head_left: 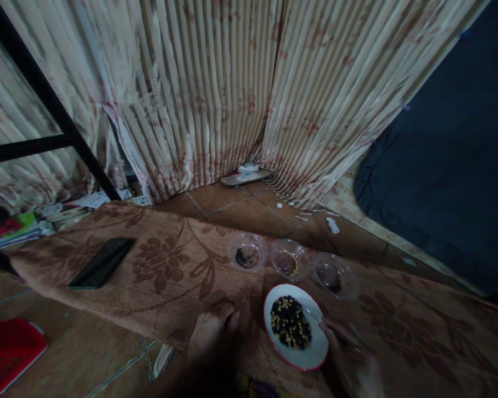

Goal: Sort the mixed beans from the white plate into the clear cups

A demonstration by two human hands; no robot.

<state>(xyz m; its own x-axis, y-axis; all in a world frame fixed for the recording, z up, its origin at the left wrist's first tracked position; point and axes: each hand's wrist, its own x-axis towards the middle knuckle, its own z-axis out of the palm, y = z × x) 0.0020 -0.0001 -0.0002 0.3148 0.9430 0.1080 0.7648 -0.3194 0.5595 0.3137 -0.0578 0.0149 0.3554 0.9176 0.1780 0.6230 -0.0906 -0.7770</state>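
A white plate with a red rim point(321, 354) sits on the cloth before me, holding a mixed heap of small black and yellow grains point(290, 323). My right hand point(340, 351) is at the plate's right edge, closed around a thin metal pronged utensil point(314, 314) whose tip reaches over the grains. Dim light hides the utensil's exact kind. Left of the plate, my left hand point(213, 327) rests on the cloth with curled fingers; nothing shows in it. Beyond the plate stand three clear plastic cups: one with black grains point(249, 252), one with yellow grains point(290, 260), one with a few dark bits point(335, 276).
A brown flowered cloth point(170, 293) covers the low surface. On its left lies a dark phone point(102, 263). Striped curtains point(216, 83) hang behind, with a board-like object point(245, 177) at their foot. A black metal frame point(50, 99) stands left; dark fabric point(448, 143) right.
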